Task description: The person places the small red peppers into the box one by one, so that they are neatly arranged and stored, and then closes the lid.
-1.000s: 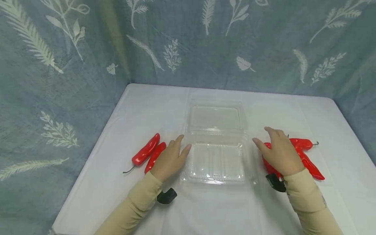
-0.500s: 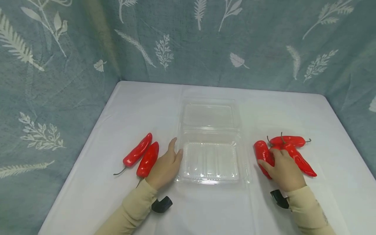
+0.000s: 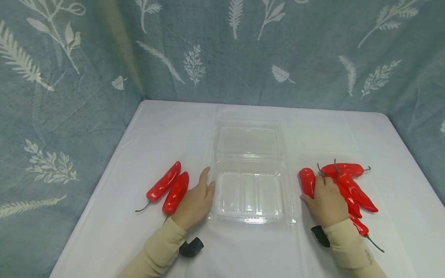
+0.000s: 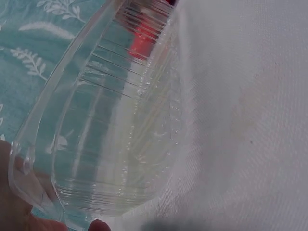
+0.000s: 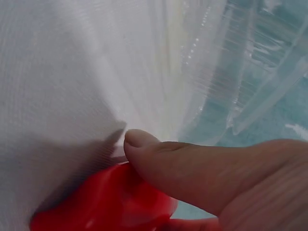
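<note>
A clear plastic clamshell container [image 3: 248,193] lies spread open in the middle of the white table. My left hand [image 3: 195,202] rests along its left side, fingers extended; in the left wrist view fingertips [image 4: 99,225] show at the container's edge. My right hand [image 3: 326,202] is over a cluster of red chili peppers on the right. It grips a red chili pepper [image 3: 307,181], whose lower part the hand hides; in the right wrist view the thumb [image 5: 178,166] presses on the shiny pepper [image 5: 106,202]. Other peppers [image 3: 356,193] lie just right of these fingers.
Two red chili peppers, one farther out [image 3: 165,181] and one nearer the left hand [image 3: 176,193], lie left of the container. A patterned green cloth [image 3: 243,58] hangs behind and left of the white table [image 3: 250,251].
My right hand has come down onto the pepper cluster and closed on a pepper. Peppers there have shifted, with a stem now showing near the wrist. The left hand stays beside the container.
</note>
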Tool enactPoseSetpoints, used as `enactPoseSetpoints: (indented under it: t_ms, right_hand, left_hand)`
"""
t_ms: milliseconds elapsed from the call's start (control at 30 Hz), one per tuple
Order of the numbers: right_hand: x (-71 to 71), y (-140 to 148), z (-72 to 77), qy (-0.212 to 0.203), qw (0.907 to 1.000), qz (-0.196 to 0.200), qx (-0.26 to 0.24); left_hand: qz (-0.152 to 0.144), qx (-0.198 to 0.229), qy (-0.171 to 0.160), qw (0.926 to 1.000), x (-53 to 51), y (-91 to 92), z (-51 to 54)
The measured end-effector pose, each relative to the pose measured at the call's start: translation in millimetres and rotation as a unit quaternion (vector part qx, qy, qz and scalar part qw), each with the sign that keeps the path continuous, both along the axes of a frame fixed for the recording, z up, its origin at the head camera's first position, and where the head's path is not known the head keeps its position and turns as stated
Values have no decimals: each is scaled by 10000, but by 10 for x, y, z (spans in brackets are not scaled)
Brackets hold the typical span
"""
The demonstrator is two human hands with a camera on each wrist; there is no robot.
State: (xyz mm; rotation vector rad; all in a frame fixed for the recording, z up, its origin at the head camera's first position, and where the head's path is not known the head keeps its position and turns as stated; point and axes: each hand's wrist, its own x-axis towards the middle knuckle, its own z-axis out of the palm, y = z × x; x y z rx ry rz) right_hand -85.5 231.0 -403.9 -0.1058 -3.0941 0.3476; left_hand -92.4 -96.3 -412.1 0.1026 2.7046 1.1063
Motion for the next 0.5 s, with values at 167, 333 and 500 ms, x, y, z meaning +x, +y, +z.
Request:
enactPoseSetpoints:
  t_ms: [167, 333, 500]
  right_hand:
    - [-16, -2, -21, 138, 9999, 23, 59]
    - [-11, 7, -15, 167, 9998, 38, 31]
    - [-9, 13, 19, 29, 9999, -73, -96]
  left_hand:
    - [19, 37, 63, 10000, 1, -15, -6]
    - [-3, 86, 66, 9999, -1, -16, -21]
    - [-21, 69, 62, 10000, -4, -14, -41]
